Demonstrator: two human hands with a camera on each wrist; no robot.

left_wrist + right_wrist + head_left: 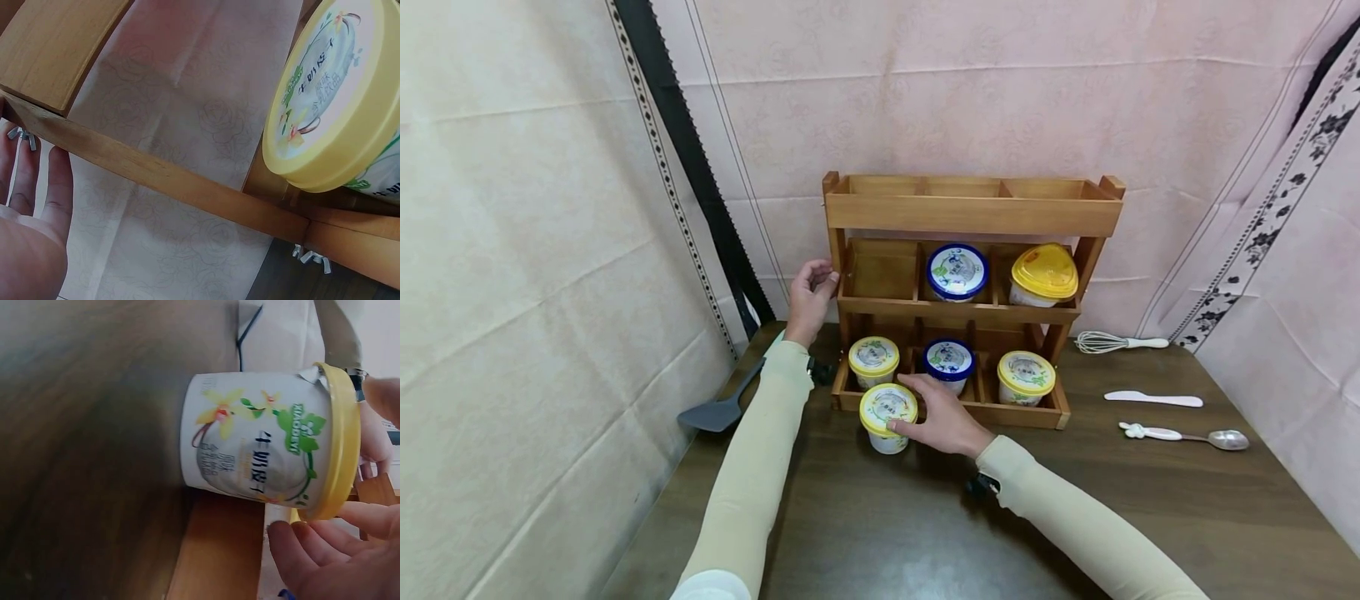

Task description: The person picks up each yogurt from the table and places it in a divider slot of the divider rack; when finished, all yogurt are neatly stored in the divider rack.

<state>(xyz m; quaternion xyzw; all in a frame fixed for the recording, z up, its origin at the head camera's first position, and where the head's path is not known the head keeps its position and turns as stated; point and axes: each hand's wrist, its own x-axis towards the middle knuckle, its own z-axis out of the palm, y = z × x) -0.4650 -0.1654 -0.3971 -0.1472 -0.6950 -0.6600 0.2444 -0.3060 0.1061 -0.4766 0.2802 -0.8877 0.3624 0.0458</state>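
My right hand [946,417] grips a white tub with a yellow lid [889,410], its thumb and fingers on either side of the lid. That tub stands upright at the front edge of the wooden rack [973,218]; in the right wrist view its printed side [262,440] faces the camera. At the rack's left upright, my left hand [808,300] touches the wood with fairly straight fingers. Wing nuts [24,136] show beside those fingers. On the lower shelf sit a yellow-lidded tub [874,360], a blue-lidded tub [950,362] and another yellow-lidded tub [1026,377].
On the middle shelf are a blue-lidded tub [957,272] and a tub under a domed yellow lid [1045,273]. A whisk [1120,342], a white knife [1153,399] and a spoon [1184,435] lie to the right. A dark spatula [718,410] lies at the left edge.
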